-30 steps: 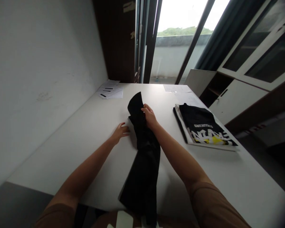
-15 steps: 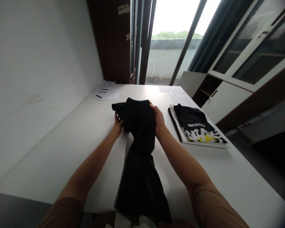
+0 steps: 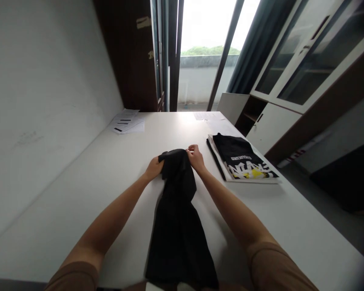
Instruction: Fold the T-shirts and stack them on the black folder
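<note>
A black garment stretches from the near edge of the table toward its middle, its far end lifted and bunched between my hands. From the frames I cannot tell what kind of garment it is. My left hand grips the left side of the far end, with the fingertips hidden in the cloth. At the upper right corner, my right hand pinches the edge between thumb and fingers. The near part of the cloth lies narrow and fairly smooth.
Folded shirts, the top one black with white and yellow print, lie stacked on the white table at the right. Papers rest at the far left corner, more at the far right. A wall borders the left side.
Both hands have come lower and nearer with the far end of the garment. The flap that stuck out to the left is drawn in, and my right hand now pinches the top corner.
</note>
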`<state>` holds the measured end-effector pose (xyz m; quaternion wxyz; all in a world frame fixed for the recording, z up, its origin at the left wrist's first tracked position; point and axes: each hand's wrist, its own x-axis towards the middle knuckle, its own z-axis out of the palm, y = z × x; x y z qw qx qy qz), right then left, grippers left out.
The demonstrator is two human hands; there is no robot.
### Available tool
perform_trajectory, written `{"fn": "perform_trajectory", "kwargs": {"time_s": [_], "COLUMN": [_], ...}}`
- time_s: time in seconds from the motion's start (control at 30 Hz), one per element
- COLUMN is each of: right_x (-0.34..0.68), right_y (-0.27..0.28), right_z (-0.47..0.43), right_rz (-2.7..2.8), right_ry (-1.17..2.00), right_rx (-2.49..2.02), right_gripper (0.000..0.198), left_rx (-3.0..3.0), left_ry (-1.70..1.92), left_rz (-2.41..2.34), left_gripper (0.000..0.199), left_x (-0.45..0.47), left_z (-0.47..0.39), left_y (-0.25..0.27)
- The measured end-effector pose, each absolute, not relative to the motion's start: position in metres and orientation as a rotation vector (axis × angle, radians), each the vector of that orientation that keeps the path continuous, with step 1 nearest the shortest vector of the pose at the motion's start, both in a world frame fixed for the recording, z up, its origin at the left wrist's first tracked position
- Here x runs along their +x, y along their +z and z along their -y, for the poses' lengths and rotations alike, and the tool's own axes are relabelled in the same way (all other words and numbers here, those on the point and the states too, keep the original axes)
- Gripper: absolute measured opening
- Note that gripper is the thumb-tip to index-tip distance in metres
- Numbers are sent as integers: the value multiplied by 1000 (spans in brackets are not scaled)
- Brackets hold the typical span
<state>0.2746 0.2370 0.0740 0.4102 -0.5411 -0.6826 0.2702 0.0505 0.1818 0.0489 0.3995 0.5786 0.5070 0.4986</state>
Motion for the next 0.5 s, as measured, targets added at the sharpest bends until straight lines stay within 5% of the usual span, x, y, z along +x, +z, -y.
{"fn": "perform_trajectory", "kwargs": {"time_s": [0.17, 0.3, 0.5], "right_x": [272, 260, 264], "right_y": [62, 64, 72], "right_z": [-183, -156, -175], "right_rz": [2091, 2153, 1791], "right_ry": [454, 460, 655], "right_rx": [-1019, -1125, -1213], "right_gripper": [30, 60, 17], "left_rx": [1316, 1146, 1235], "left_ry": [1309, 1290, 1359], "left_rz": [-1279, -1133, -1194], "left_gripper": [35, 46, 47], "left_x": [65, 72, 44], "left_z": [-174, -169, -154], "left_y": [38, 44, 63]}}
